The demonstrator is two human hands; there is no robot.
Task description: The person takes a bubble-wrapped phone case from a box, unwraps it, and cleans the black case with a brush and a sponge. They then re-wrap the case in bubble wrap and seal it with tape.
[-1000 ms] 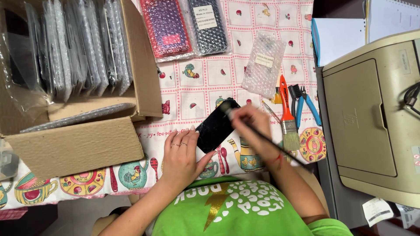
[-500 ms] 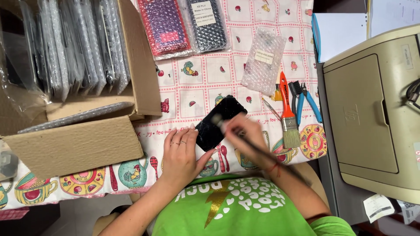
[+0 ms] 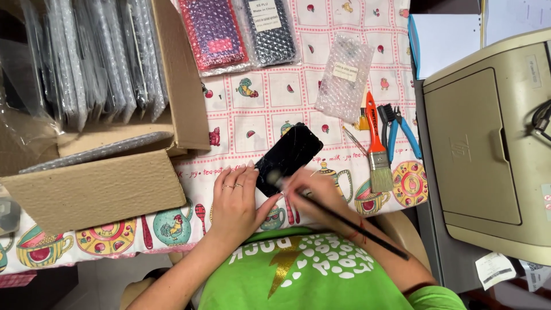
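A black phone screen panel (image 3: 290, 155) lies tilted on the patterned tablecloth (image 3: 258, 109). My left hand (image 3: 235, 201) rests flat beside the panel's near left edge, fingers touching it, two rings on the fingers. My right hand (image 3: 313, 195) grips a long thin black brush (image 3: 350, 224) whose tip meets the near end of the panel. The handle runs back to the right over my forearm.
An open cardboard box (image 3: 109, 109) of wrapped panels fills the left. Bubble-wrapped packs (image 3: 215, 34) lie at the top, an empty bubble bag (image 3: 344, 74) to the right. An orange-handled paintbrush (image 3: 376, 143), blue pliers (image 3: 399, 129) and a beige printer (image 3: 488, 143) are on the right.
The brush tip has slid from the far end of the panel down to its near end. My left hand has stayed beside the panel.
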